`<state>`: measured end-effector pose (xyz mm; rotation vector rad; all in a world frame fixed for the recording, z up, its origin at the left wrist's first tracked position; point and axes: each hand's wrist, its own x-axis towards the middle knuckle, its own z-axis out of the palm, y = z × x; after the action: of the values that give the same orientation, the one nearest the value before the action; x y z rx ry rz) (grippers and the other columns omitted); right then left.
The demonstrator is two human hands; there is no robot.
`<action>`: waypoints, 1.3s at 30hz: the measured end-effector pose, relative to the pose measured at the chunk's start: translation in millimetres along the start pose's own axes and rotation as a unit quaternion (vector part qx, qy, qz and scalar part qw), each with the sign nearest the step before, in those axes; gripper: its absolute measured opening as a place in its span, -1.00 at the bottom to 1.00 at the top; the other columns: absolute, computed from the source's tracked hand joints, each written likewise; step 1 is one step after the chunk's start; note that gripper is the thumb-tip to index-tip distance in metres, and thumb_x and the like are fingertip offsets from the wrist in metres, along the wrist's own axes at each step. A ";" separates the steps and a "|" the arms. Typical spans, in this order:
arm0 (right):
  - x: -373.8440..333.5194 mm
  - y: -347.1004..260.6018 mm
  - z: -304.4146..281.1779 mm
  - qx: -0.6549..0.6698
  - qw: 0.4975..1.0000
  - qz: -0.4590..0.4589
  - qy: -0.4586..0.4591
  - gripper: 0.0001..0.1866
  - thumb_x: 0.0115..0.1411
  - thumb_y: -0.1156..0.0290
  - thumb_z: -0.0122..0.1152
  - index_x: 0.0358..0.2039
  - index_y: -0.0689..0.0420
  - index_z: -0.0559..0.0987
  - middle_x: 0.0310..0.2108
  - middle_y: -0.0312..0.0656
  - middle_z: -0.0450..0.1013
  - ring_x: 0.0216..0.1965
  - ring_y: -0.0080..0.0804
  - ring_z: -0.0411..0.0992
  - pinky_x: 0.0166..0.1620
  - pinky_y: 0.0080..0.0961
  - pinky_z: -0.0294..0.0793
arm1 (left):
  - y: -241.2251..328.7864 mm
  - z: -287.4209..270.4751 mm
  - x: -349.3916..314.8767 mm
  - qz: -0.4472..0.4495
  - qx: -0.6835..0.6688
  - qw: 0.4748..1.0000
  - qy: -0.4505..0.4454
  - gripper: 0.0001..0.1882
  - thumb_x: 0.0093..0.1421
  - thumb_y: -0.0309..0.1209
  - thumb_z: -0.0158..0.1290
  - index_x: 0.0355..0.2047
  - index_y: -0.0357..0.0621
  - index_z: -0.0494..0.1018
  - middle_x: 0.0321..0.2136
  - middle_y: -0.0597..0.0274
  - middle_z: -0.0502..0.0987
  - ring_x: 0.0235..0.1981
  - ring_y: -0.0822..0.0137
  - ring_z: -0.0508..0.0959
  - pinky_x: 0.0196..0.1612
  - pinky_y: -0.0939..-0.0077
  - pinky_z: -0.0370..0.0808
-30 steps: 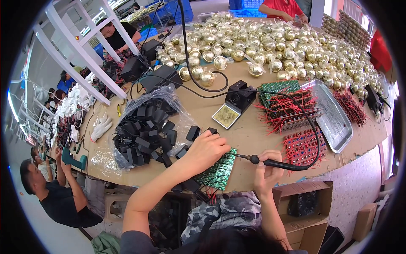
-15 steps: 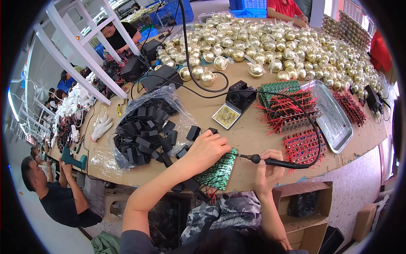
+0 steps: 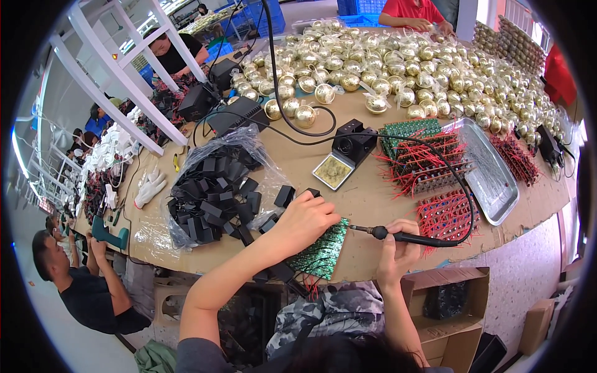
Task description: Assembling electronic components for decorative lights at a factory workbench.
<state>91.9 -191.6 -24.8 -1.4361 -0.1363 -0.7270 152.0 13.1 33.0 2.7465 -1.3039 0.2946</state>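
My right hand [image 3: 398, 252] grips a soldering iron [image 3: 420, 239] with a black handle, its tip pointing left at the upper right edge of a green circuit board [image 3: 324, 253]. Whether the tip touches the board I cannot tell. My left hand [image 3: 308, 219] lies over the board's upper left part, fingers bent and closed together; what they pinch is hidden. Black wires run across the board, and red wires show at its lower edge. Small black boxes [image 3: 285, 196] lie beside my left hand, and more fill a clear plastic bag [image 3: 264, 158] to the left.
A soldering stand [image 3: 354, 140] with a sponge tray [image 3: 334, 171] stands ahead. Red-wired boards [image 3: 429, 165] are stacked at right beside a metal tray [image 3: 494, 180]. Many gold balls [image 3: 373, 62] cover the far table. A white glove [image 3: 150, 186] and a green power tool [image 3: 109, 233] lie left. Co-workers sit nearby.
The soldering iron has shifted very slightly right with my right hand. My left hand and the board stay put. Across the table, the person in red has moved their hands.
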 end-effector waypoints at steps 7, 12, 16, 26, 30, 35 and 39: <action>0.3 -2.8 0.7 0.008 1.000 0.002 -0.001 -0.83 0.03 0.72 0.07 -0.32 0.30 0.41 -0.27 -0.09 0.33 -0.28 -0.38 0.38 -0.14 -0.49 0.42 | 1.7 -0.7 0.5 0.002 0.006 1.000 0.001 -0.91 -0.02 -0.46 0.11 -0.45 -0.03 0.47 -0.48 0.38 0.45 -0.33 0.37 0.51 -0.16 0.44 0.32; -1.4 -4.4 -0.4 0.000 1.000 0.003 0.009 -0.85 0.07 0.68 0.04 -0.31 0.28 0.39 -0.27 -0.11 0.31 -0.26 -0.41 0.34 -0.13 -0.51 0.39 | 2.3 -0.8 -0.1 0.001 0.002 1.000 0.003 -0.92 -0.02 -0.47 0.10 -0.46 -0.04 0.46 -0.48 0.36 0.44 -0.33 0.35 0.50 -0.16 0.45 0.32; -1.1 -2.7 1.6 -0.003 1.000 0.002 0.016 -0.87 0.11 0.63 0.00 -0.28 0.25 0.37 -0.25 -0.14 0.28 -0.25 -0.44 0.30 -0.12 -0.53 0.36 | 0.0 0.4 -4.0 -0.015 -0.008 1.000 0.007 -0.93 0.02 -0.46 0.13 -0.45 -0.03 0.47 -0.48 0.34 0.44 -0.32 0.33 0.51 -0.17 0.45 0.32; -0.9 -0.4 -4.2 -0.005 0.999 -0.004 0.046 -0.86 0.08 0.63 -0.02 -0.30 0.24 0.36 -0.26 -0.17 0.25 -0.22 -0.43 0.27 -0.06 -0.50 0.31 | -41.1 -50.4 -30.5 -0.265 -0.090 0.944 0.172 -0.80 0.13 -0.34 0.15 -0.27 -0.14 0.54 -0.30 0.11 0.54 -0.21 0.04 0.56 -0.16 0.21 0.50; -2.3 -1.1 -0.5 0.003 0.999 0.000 0.044 -0.86 0.07 0.64 -0.02 -0.31 0.23 0.37 -0.26 -0.17 0.25 -0.23 -0.43 0.27 -0.05 -0.49 0.31 | -101.8 -65.0 -69.4 -0.432 0.041 0.879 0.197 -0.86 0.12 -0.35 0.18 -0.39 -0.15 0.51 -0.37 0.15 0.55 -0.26 0.06 0.57 -0.21 0.22 0.50; -2.2 -3.1 0.6 0.007 0.999 -0.004 0.043 -0.84 0.07 0.65 -0.02 -0.30 0.23 0.36 -0.25 -0.16 0.25 -0.23 -0.42 0.26 -0.05 -0.49 0.31 | -155.6 -57.3 -100.7 -0.507 -0.088 0.845 0.144 -0.78 0.12 -0.34 0.22 -0.36 -0.29 0.58 -0.53 0.10 0.64 -0.54 0.21 0.66 -0.40 0.38 0.55; -1.4 -2.2 -1.9 -0.004 0.999 -0.014 0.032 -0.84 0.07 0.67 -0.03 -0.30 0.23 0.36 -0.26 -0.15 0.25 -0.22 -0.43 0.25 -0.07 -0.50 0.32 | -167.1 -46.1 -92.8 -0.491 -0.159 0.836 0.188 -0.74 0.12 -0.41 0.23 -0.28 -0.41 0.57 -0.52 0.08 0.65 -0.58 0.42 0.63 -0.46 0.54 0.53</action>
<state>88.9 -192.7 -23.9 -1.4199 -0.1045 -0.7971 217.9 196.6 59.3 2.4741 0.2045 0.4256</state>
